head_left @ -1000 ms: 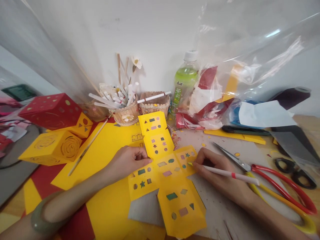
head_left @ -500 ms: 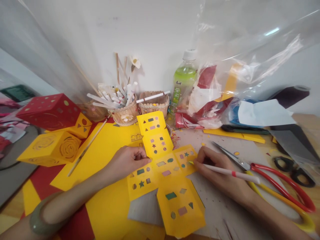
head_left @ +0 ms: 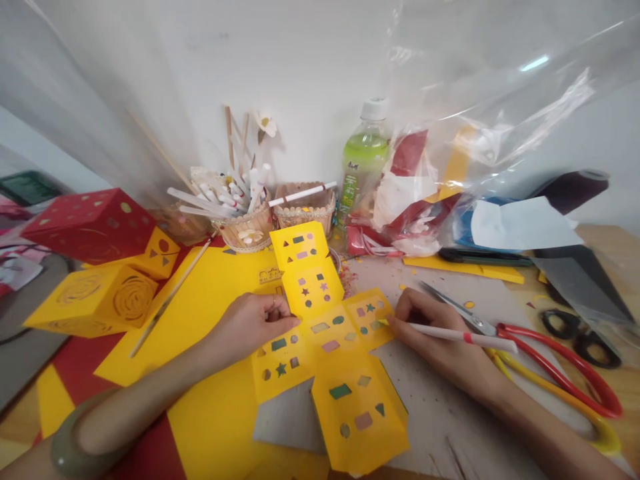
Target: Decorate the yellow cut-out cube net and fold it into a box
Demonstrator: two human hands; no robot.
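A cross-shaped yellow paper box net (head_left: 325, 363) lies in front of me, with small cut-out shapes in its panels, several backed in green or pink. My left hand (head_left: 260, 319) is closed on its left side, thumb and forefinger pinching the edge between the left and upper panels. At the right panel's outer edge is my right hand (head_left: 425, 317), its fingers closed around a slim white pen-like tool (head_left: 463, 335) with a red band. That tool's yellow end points at the panel; whether the fingers also grip the paper cannot be made out.
Red-handled scissors (head_left: 560, 353) and black-handled scissors (head_left: 583, 337) lie at right. Left are a yellow paper box (head_left: 95, 300), a red box (head_left: 95, 223) and a thin stick (head_left: 170, 297). Behind stand a marker basket (head_left: 245, 230), a small basket (head_left: 305, 217) and a green bottle (head_left: 365, 160).
The whole view has shifted slightly, so things appear a little further left. My hands, the box net and the pen-like tool keep nearly the same positions relative to each other.
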